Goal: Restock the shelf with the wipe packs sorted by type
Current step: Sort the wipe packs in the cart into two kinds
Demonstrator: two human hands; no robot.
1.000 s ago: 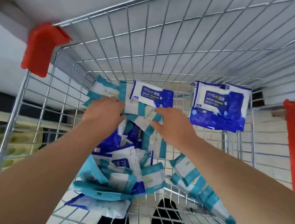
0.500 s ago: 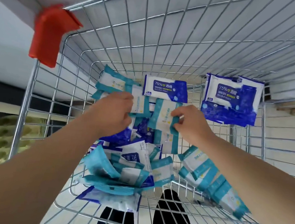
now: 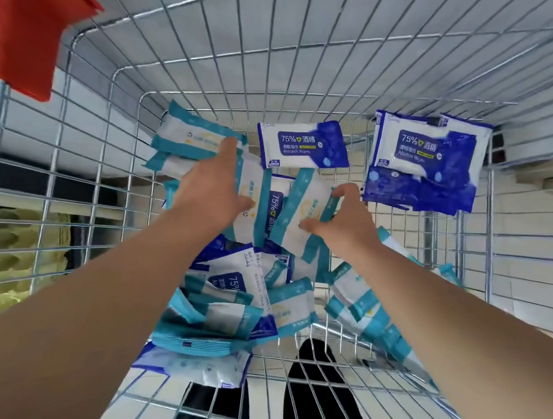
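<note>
1. Both hands reach down into a wire cart (image 3: 285, 55) that has red corner guards (image 3: 27, 26).
2. The left hand (image 3: 214, 185) grips the left teal pack (image 3: 252, 182). Its thumb lies across the pack's face and its fingers stretch up along the left side. How far they wrap behind is hard to see.
3. The right hand (image 3: 348, 217) grips the right teal pack (image 3: 303, 205), with fingers curled over the far edge and the thumb under the near edge.
4. The two held packs stand tilted, side by side, raised above the loose heap (image 3: 231, 293) of teal and dark blue packs on the cart floor.
5. A single blue pack (image 3: 303, 145) marked 75% lies just beyond the hands.
6. A blue stack (image 3: 425, 164) sits in the far right corner, well apart from the heap.
7. More teal packs lie at the far left (image 3: 190, 137).
8. A teal row (image 3: 367, 309) lies under the right forearm.
</note>
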